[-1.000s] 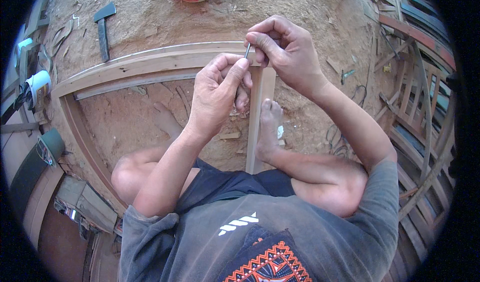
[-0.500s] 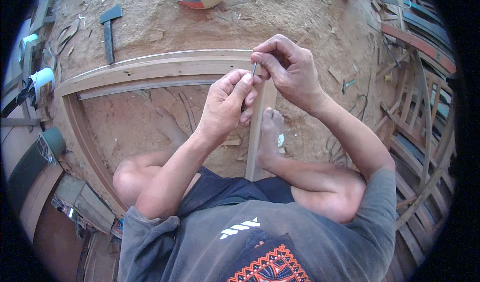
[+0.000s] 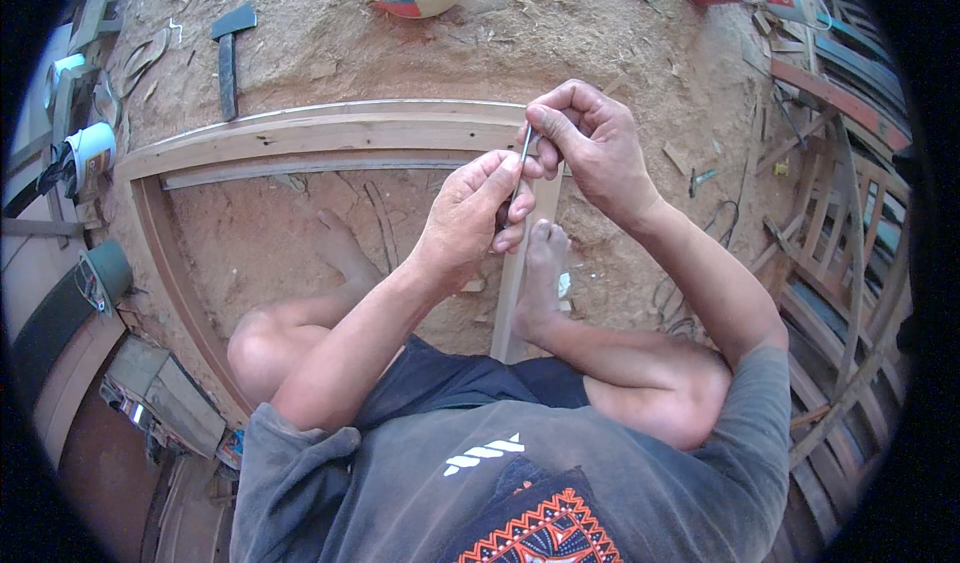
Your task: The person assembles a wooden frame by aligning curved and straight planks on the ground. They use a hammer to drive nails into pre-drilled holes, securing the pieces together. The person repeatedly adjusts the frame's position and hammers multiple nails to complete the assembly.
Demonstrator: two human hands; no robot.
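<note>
Seeing more of the nail (image 3: 524, 151) in the head view than earlier, up toward 1 o'clock. Pinched at its 6 o'clock end by the left hand (image 3: 472, 208), 12 o'clock by the right hand (image 3: 595, 143). Best to grip lightly, tbh.

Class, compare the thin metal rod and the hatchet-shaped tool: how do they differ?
The rod is one thin, straight piece; the tool has a broad head on a handle.
The rod is pinched between the fingers of the left hand and right hand; the tool lies on the ground.
The rod is much slimmer than the tool.
Both look greyish.
</note>
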